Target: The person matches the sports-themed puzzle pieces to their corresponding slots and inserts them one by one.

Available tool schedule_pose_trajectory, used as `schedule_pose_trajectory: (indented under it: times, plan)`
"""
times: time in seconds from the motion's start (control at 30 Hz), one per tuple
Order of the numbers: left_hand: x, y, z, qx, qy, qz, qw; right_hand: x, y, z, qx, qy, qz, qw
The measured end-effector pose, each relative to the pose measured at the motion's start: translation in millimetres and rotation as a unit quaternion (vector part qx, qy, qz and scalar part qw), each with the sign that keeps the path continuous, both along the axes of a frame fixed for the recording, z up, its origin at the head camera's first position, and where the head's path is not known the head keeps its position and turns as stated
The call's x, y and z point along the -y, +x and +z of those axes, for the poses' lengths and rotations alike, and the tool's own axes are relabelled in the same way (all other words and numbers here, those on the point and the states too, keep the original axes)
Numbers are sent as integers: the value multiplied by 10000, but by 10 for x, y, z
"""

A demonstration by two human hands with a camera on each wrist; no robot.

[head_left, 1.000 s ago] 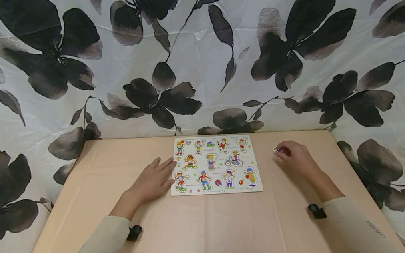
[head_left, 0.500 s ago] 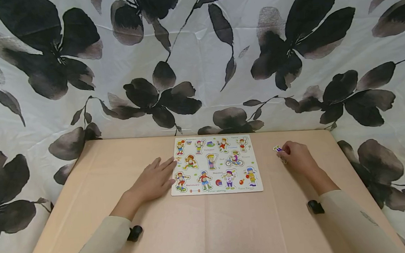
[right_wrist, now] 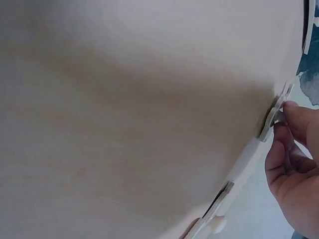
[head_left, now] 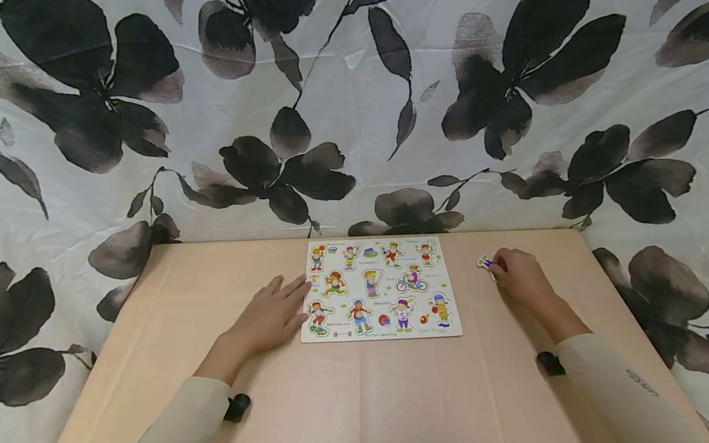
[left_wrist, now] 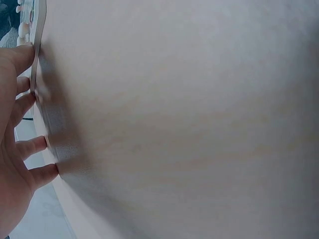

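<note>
In the head view a white puzzle board (head_left: pixel 377 290) with colourful sports figures lies near the table's far edge. My left hand (head_left: pixel 268 315) rests flat at its left edge, fingers spread and fingertips on the rim; the left wrist view shows the fingers (left_wrist: pixel 42 174) against the board's edge (left_wrist: pixel 39 35). To the right of the board, my right hand (head_left: pixel 522 276) pinches a small puzzle piece (head_left: pixel 483 262) with purple on it. In the right wrist view, thumb and fingers grip this piece (right_wrist: pixel 271 117) by its knob, close to the table. Its picture is partly hidden by my fingers.
Another flat piece (right_wrist: pixel 199 229) with a pale knob shows low in the right wrist view; the head view does not clearly show it. The beige tabletop (head_left: pixel 408 400) meets a floral cloth (head_left: pixel 350 95) at its far edge.
My right hand has shifted and turned slightly, so more of the pinched puzzle piece shows beyond the fingertips. The left hand and the board have stayed in place.
</note>
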State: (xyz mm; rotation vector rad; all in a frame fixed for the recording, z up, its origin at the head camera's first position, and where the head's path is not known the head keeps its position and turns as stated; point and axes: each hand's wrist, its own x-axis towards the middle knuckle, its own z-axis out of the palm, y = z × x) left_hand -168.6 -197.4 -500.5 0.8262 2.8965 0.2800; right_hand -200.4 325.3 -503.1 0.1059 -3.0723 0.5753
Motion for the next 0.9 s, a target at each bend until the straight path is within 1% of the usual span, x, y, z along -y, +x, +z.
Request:
schedule_pose_trajectory:
  times: [0.23, 0.37, 0.5, 0.63, 0.9]
  plan:
    - [4, 0, -12, 25, 5, 10, 10000, 118, 48, 68, -378, -14, 189, 9991]
    - [6, -3, -35, 34, 19, 14, 10000, 207, 77, 108, -420, -129, 143, 9989]
    - [8, 1, -38, 9, 33, 2, 10000, 310, 126, 128, -260, -208, 89, 9994]
    - [4, 9, -15, -19, 24, -17, 10000, 413, 183, 143, -61, -319, 132, 9994]
    - [1, 7, -9, 14, 14, -2, 10000, 641, 257, 195, -125, -497, 457, 9976]
